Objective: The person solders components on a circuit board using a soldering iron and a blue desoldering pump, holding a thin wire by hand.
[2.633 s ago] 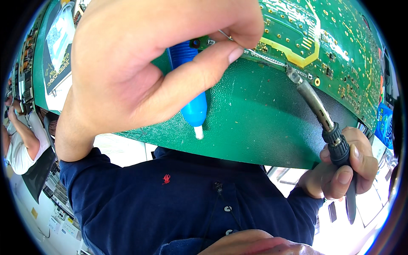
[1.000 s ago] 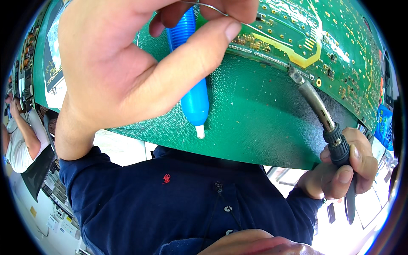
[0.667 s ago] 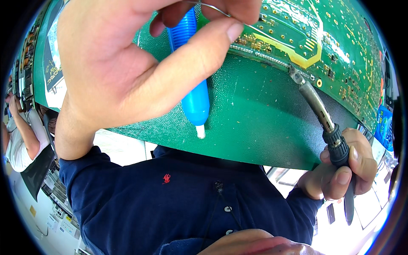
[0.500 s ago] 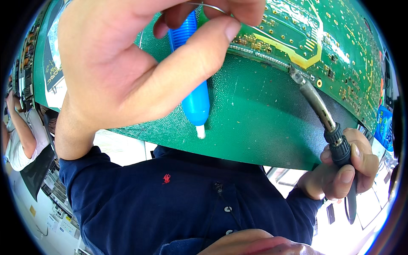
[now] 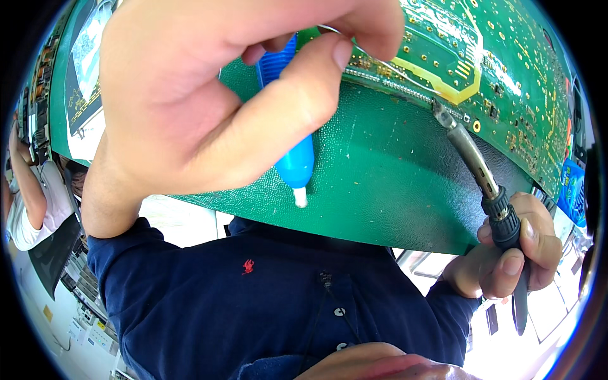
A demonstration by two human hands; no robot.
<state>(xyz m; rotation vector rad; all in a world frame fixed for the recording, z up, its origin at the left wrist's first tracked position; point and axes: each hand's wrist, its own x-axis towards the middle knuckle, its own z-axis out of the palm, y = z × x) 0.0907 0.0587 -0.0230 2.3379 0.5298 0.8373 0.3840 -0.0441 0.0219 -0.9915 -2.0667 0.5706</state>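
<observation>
A green circuit board fills the upper right, with a row of shiny pins along its near edge. My right hand grips a soldering iron by its black handle; the dark tip rests at or just over the right part of that pin row. Between thumb and fingers of my left hand, above the board's left part, is pinched a thin solder wire. Its free end reaches to the iron's tip. Under my left hand lies a blue tube-shaped tool with a white nozzle, partly hidden by the hand.
Everything lies on a green mat whose near edge curves in front of me. At the left are a dark board in a clear wrapping and a rack of parts. A blue packet stands far right. Another person's arm shows far left.
My left hand has shifted slightly right, bringing the solder wire's end to the iron's tip. The iron has barely moved.
</observation>
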